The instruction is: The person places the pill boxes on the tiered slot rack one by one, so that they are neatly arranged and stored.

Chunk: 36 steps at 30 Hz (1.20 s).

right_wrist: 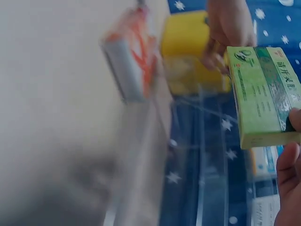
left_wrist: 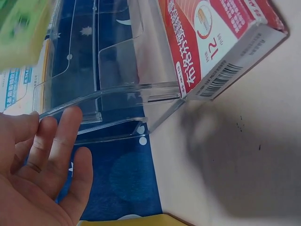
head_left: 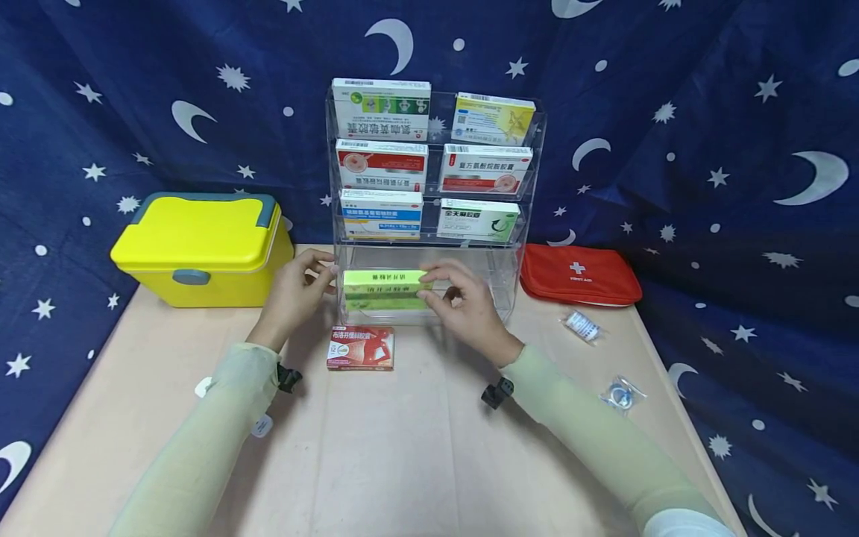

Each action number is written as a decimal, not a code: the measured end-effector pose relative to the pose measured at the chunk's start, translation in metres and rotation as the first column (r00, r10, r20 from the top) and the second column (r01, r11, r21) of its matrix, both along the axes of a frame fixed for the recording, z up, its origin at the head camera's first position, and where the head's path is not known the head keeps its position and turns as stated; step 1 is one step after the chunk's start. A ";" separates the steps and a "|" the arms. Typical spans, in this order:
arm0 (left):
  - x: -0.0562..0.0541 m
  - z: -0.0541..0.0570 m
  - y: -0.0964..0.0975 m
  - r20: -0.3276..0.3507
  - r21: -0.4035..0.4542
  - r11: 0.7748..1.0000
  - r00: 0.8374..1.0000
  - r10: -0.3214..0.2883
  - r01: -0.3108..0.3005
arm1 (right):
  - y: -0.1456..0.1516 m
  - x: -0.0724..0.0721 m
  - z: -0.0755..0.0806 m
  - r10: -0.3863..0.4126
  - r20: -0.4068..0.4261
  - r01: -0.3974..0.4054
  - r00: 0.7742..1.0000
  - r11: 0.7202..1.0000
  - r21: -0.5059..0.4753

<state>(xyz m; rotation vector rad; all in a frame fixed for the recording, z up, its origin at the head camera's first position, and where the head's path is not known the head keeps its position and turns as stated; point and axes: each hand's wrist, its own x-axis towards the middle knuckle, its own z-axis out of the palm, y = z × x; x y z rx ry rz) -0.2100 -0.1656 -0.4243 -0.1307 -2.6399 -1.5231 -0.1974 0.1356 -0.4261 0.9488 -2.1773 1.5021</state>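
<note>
My right hand (head_left: pixel 466 302) pinches the end of a green medicine box (head_left: pixel 382 291) between thumb and fingers, in front of the bottom tier of a clear plastic rack (head_left: pixel 429 257). The right wrist view shows the broad printed face of the green box (right_wrist: pixel 261 89) and part of the thumb (right_wrist: pixel 295 120). At the rack's left side, my left hand (head_left: pixel 302 291) pinches its edge; in the left wrist view the thumb and fingertips (left_wrist: pixel 70 117) meet the clear rim. A red-and-white medicine box (head_left: pixel 361 348) lies on the table just before the rack.
Upper tiers hold several medicine boxes, including a white-and-green one (head_left: pixel 478 221). A yellow lidded case (head_left: pixel 194 253) stands left of the rack. On the right lie a red first-aid pouch (head_left: pixel 580 274), a small wrapped roll (head_left: pixel 582 327) and a bagged blue-and-white item (head_left: pixel 622 395).
</note>
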 end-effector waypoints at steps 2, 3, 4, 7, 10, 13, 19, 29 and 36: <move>0.000 0.000 0.000 0.006 0.000 1.000 1.000 0.002 -0.002 | -0.002 -0.013 0.009 -0.048 -0.010 0.047 0.999 0.998 -0.029; 0.000 -0.001 0.000 0.005 0.001 1.000 1.000 0.002 -0.002 | -0.004 -0.018 0.012 -0.071 -0.016 0.070 0.997 0.997 -0.040; 0.000 -0.001 0.000 0.004 0.001 1.000 1.000 0.001 -0.001 | -0.005 -0.023 0.015 -0.094 -0.023 0.093 0.995 0.995 -0.048; -0.001 -0.001 0.000 0.002 0.004 1.000 1.000 -0.002 0.002 | -0.010 -0.033 0.021 -0.128 -0.042 0.126 0.991 0.990 -0.058; -0.001 -0.001 0.000 0.007 0.005 1.000 1.000 0.001 -0.001 | -0.015 -0.040 0.022 -0.128 -0.065 0.127 0.990 0.992 -0.021; -0.002 -0.001 0.001 0.008 0.001 1.000 1.000 0.003 -0.003 | -0.018 -0.045 0.019 -0.111 -0.080 0.115 0.991 0.993 0.037; -0.002 -0.001 0.001 -0.003 -0.009 1.000 1.000 0.005 -0.005 | -0.019 -0.050 0.009 -0.085 -0.079 0.095 0.993 0.985 0.142; -0.002 -0.004 0.000 -0.010 -0.008 1.000 1.000 0.010 -0.011 | -0.019 -0.053 0.004 -0.073 -0.078 0.086 0.994 0.981 0.176; -0.001 -0.006 -0.001 -0.023 -0.011 1.000 1.000 0.004 -0.004 | -0.019 -0.048 0.000 -0.114 -0.172 0.156 0.978 0.955 0.253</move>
